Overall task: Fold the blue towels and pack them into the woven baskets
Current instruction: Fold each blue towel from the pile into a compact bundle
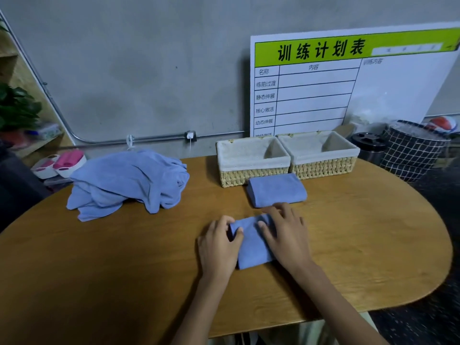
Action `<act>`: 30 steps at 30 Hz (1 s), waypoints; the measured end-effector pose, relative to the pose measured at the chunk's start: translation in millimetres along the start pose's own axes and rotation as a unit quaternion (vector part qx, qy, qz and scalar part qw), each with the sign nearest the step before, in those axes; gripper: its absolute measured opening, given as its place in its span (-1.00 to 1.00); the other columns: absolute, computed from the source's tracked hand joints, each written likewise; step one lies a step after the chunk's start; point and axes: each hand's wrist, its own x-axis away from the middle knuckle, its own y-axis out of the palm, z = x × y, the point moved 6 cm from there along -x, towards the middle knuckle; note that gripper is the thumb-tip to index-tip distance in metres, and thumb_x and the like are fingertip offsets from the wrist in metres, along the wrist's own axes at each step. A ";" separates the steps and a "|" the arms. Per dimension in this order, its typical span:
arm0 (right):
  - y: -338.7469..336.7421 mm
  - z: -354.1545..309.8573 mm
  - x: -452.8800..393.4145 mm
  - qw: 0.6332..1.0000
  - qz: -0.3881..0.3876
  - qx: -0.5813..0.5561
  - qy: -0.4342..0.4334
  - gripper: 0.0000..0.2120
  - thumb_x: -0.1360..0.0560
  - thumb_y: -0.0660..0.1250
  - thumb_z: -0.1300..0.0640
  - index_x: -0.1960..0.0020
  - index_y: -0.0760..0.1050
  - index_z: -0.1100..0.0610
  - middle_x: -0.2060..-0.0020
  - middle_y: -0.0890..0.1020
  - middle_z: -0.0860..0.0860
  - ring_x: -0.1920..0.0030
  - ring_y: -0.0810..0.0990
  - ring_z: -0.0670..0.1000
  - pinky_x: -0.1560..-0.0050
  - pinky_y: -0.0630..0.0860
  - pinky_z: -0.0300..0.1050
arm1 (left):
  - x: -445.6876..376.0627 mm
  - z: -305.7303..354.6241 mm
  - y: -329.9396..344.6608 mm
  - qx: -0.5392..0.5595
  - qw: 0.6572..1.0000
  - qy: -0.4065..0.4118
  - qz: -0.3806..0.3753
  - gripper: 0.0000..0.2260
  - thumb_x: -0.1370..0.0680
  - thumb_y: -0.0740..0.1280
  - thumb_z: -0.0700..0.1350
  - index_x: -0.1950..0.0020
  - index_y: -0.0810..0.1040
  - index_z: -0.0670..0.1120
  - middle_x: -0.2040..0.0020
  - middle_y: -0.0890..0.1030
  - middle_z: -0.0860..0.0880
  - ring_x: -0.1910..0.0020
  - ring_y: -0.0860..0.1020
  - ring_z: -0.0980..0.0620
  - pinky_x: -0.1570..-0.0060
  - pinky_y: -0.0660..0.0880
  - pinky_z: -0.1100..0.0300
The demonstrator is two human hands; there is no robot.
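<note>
A small folded blue towel (pixel 252 245) lies on the wooden table (pixel 124 270) between my hands. My left hand (pixel 219 247) grips its left edge, thumb on top. My right hand (pixel 286 232) lies flat on its right side, fingers straight, pressing it down. Another folded blue towel (pixel 276 189) sits just beyond, in front of the baskets. A heap of unfolded blue towels (pixel 127 181) lies at the left of the table. Two woven baskets with cloth liners stand side by side at the back, the left basket (pixel 251 174) and the right basket (pixel 323 166); nothing shows inside them.
A white board with a green header (pixel 348 83) leans on the wall behind the baskets. A black checked bin (pixel 413 153) and a dark container (pixel 369 143) stand right of the table. Pink and white items (pixel 59 163) sit on the left beyond the table edge.
</note>
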 end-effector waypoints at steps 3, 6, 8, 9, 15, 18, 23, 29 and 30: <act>5.4 31.6 8.3 0.992 -0.031 -0.063 0.102 -0.50 -0.56 0.15 -0.27 -0.33 0.46 0.03 -0.22 0.51 0.07 -0.17 0.52 0.12 -0.09 0.49 0.07 | 7.3 3.9 1.4 -0.088 0.996 -0.020 -0.026 -0.64 -0.60 0.19 0.26 -0.29 0.44 0.12 -0.13 0.55 0.07 -0.14 0.54 -0.01 -0.11 0.48 -0.02; 5.0 49.0 18.5 0.980 -0.050 -0.127 0.145 -0.42 -0.55 0.30 -0.20 -0.43 0.40 0.11 -0.22 0.56 0.08 -0.19 0.53 0.11 -0.12 0.48 0.00 | 23.3 14.1 3.0 -0.130 0.989 -0.034 -0.067 -0.53 -0.61 0.16 0.27 -0.42 0.36 0.03 -0.23 0.53 -0.01 -0.23 0.48 -0.03 -0.14 0.46 0.05; 4.8 46.3 19.6 0.969 -0.064 -0.178 0.156 -0.41 -0.53 0.37 -0.13 -0.44 0.39 0.14 -0.22 0.59 0.05 -0.19 0.55 0.07 -0.07 0.50 -0.07 | 31.0 29.0 7.0 -0.057 0.994 -0.033 -0.083 -0.49 -0.60 0.27 0.17 -0.48 0.29 0.00 -0.26 0.54 -0.01 -0.20 0.53 -0.02 -0.07 0.49 0.11; 5.3 45.0 18.7 0.965 -0.068 -0.194 0.165 -0.41 -0.52 0.39 -0.11 -0.44 0.38 0.15 -0.21 0.60 0.04 -0.19 0.56 0.06 -0.05 0.51 -0.08 | 31.6 33.2 8.7 -0.004 0.995 -0.048 -0.091 -0.47 -0.59 0.32 0.11 -0.50 0.27 0.01 -0.26 0.55 0.00 -0.18 0.55 -0.01 -0.01 0.48 0.15; 4.7 51.3 5.7 0.906 -0.102 -0.334 0.238 -0.47 -0.44 0.51 -0.02 -0.33 0.45 0.06 0.01 0.60 -0.16 0.01 0.60 -0.11 0.01 0.57 -0.11 | 17.4 17.1 16.4 0.284 0.947 -0.122 -0.089 -0.32 -0.48 0.48 -0.11 -0.45 0.23 0.32 -0.18 0.61 -0.02 -0.05 0.62 0.07 0.15 0.52 0.26; 4.1 49.7 0.5 0.862 -0.120 -0.427 0.247 -0.53 -0.44 0.53 0.05 -0.29 0.46 0.05 -0.01 0.64 -0.10 0.01 0.64 -0.12 0.06 0.60 -0.19 | 13.8 15.8 13.6 0.376 0.914 -0.138 -0.059 -0.29 -0.47 0.49 -0.25 -0.41 0.28 0.32 -0.11 0.60 -0.10 0.05 0.64 0.12 0.20 0.54 0.30; -9.8 53.2 -17.5 0.779 -0.087 -0.561 0.266 -0.54 -0.45 0.52 0.15 -0.28 0.43 0.04 -0.10 0.63 0.05 -0.01 0.69 0.00 0.01 0.65 -0.09 | -8.1 35.6 6.5 0.439 0.895 -0.082 -0.026 -0.25 -0.44 0.51 -0.33 -0.41 0.35 0.31 -0.20 0.54 -0.05 -0.12 0.62 0.10 0.03 0.59 0.24; -48.1 78.4 -100.3 0.848 0.055 -0.492 0.191 -0.51 -0.45 0.52 0.16 -0.31 0.42 0.06 0.00 0.57 0.00 0.13 0.58 -0.14 0.17 0.56 -0.29 | -83.9 84.4 14.8 0.452 0.892 -0.030 0.002 -0.31 -0.42 0.51 -0.31 -0.35 0.39 0.28 -0.20 0.52 -0.08 -0.12 0.58 0.03 -0.10 0.57 0.14; -47.9 86.0 -116.0 0.868 0.068 -0.457 0.183 -0.51 -0.45 0.53 0.12 -0.30 0.43 0.05 0.01 0.56 0.00 0.12 0.55 -0.14 0.19 0.52 -0.32 | -96.3 89.0 21.7 0.430 0.902 -0.032 0.003 -0.33 -0.40 0.51 -0.27 -0.34 0.38 0.29 -0.18 0.52 -0.10 -0.11 0.57 0.00 -0.10 0.57 0.13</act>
